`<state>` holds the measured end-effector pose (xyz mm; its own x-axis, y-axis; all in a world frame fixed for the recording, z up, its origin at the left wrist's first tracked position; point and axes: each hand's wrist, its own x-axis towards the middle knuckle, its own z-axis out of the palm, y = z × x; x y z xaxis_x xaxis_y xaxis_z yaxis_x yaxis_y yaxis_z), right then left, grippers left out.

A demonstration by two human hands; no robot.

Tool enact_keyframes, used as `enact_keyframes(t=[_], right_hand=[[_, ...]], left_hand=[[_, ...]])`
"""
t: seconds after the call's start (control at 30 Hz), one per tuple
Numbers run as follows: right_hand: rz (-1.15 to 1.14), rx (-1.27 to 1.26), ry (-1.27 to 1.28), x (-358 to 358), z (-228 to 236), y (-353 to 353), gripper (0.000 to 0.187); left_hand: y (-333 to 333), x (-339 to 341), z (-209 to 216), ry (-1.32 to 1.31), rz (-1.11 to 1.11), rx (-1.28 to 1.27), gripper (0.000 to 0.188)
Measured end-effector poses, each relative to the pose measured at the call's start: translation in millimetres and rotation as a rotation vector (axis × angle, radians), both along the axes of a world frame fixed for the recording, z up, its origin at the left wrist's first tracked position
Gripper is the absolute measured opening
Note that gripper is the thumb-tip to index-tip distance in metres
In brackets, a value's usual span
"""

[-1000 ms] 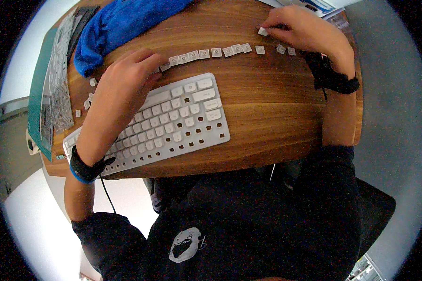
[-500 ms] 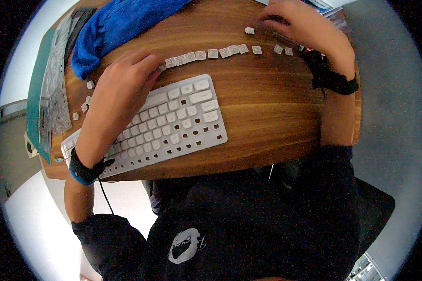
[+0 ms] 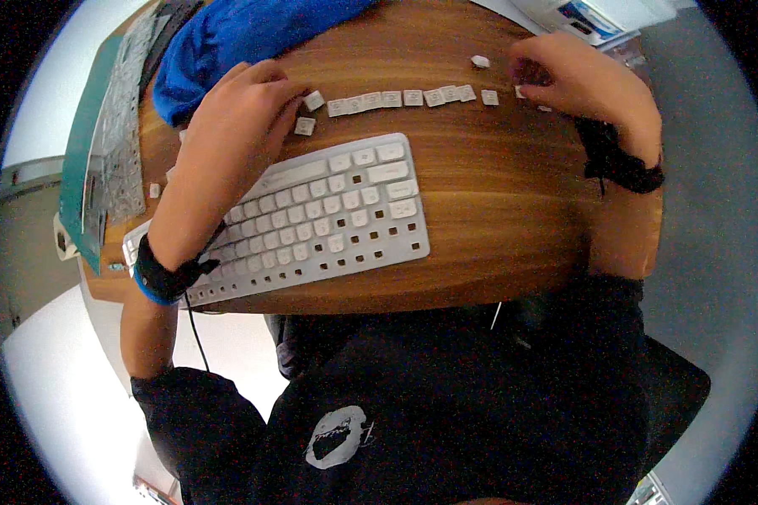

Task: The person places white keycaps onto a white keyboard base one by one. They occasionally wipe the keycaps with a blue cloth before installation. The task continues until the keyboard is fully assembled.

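A row of white keycaps (image 3: pixel 392 99) lies on the wooden table beyond a white keyboard (image 3: pixel 312 209). Many keycaps sit on the keyboard, while bare sockets show at its right and along its near edge. At the row's left end, my left hand (image 3: pixel 246 109) has its fingers together at a tilted keycap (image 3: pixel 313 101). Another loose keycap (image 3: pixel 305 126) lies just below those fingertips. My right hand (image 3: pixel 564 77) is curled over the row's right end, its fingertips closed at a keycap (image 3: pixel 520 92) they partly hide. A single keycap (image 3: pixel 480 61) lies to its left.
A blue cloth (image 3: pixel 244 46) lies at the far left, next to clear plastic packaging (image 3: pixel 125 126) and a green board (image 3: pixel 77 198). One keycap (image 3: pixel 154 191) is left of my left forearm. White-and-blue packaging (image 3: pixel 589 18) stands at the far right.
The view has shifted, moving the table things rightward in the picture. My right hand has come nearer to the keycaps at the row's right end. Two keycaps now show by my left fingertips.
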<state>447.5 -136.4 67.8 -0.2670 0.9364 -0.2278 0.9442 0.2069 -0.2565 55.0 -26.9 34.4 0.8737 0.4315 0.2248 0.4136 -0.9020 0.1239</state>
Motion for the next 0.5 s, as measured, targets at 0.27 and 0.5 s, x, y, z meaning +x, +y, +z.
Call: enact_keyframes(t=[0.27, 0.5], right_hand=[[0.081, -0.035, 0.175, 12.8, -8.3, 11.2, 0.018], [0.079, -0.085, 0.189, 1.9, 1.1, 10.2, 0.021]], left_hand=[[-2.0, 0.6, 6.0, -0.012, 0.03, -0.021, 0.017], [-18.0, 21.9, 13.5, -0.069, -0.066, -0.047, 0.018]])
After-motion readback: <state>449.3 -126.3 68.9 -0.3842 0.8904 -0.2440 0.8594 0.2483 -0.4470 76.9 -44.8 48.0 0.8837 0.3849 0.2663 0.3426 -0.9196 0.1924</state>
